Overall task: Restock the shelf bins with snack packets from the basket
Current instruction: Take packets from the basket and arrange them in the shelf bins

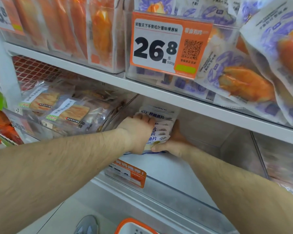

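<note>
Packets (161, 122): flat glossy white stack in clear bin (227, 146) | left hand (139, 130) and right hand (174, 141) clasp it

At frame centre, the left hand (137, 130) and right hand (174, 141) hold a stack of white packets (161, 122) between them inside a clear bin (227, 141). An orange price tag (169, 46) hangs above. The basket (134, 227) rim shows at the bottom edge.

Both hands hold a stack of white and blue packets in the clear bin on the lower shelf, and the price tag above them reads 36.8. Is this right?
Not fully. The head view shows the price tag reading 26.8, not 36.8. The rest holds: the left hand and right hand hold the white and blue packets in the clear bin on the lower shelf.
</note>
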Demonstrator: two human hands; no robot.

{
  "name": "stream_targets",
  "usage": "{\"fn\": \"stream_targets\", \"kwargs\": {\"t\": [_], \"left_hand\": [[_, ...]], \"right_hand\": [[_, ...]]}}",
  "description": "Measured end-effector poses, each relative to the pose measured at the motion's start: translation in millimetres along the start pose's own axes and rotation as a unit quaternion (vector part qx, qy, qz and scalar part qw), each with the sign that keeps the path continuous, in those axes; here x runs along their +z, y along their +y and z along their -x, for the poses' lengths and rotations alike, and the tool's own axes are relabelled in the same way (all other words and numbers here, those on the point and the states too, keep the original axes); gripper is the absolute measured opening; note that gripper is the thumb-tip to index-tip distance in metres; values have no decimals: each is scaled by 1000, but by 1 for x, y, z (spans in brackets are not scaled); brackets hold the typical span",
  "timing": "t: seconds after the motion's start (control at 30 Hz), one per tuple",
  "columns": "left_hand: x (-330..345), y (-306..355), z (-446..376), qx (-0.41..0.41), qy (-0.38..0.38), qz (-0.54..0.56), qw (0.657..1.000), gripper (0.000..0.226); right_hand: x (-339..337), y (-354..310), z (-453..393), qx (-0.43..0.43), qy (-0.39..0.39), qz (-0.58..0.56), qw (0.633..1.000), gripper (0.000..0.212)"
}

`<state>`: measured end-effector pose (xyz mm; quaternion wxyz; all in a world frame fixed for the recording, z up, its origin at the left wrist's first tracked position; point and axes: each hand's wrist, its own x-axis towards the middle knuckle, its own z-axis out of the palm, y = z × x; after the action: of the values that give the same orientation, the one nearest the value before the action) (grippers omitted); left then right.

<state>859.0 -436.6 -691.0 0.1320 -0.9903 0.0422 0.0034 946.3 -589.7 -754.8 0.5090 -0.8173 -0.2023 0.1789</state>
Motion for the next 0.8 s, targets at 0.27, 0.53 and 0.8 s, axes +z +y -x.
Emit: {"fn": "stream_targets", "kwargs": {"t": [0.27,0.53,0.8], "left_hand": [[2,6,7,6,25,-31,999,77],[1,0,19,30,5,-3,1000,97],[3,6,23,4,21,-9,1000,103]], "right_hand": [[-17,9,8,19,-50,77,996,111],[-17,-39,-16,128,151,-332,922,31],[-1,-38,-22,118,67,-305,943,85]]}}
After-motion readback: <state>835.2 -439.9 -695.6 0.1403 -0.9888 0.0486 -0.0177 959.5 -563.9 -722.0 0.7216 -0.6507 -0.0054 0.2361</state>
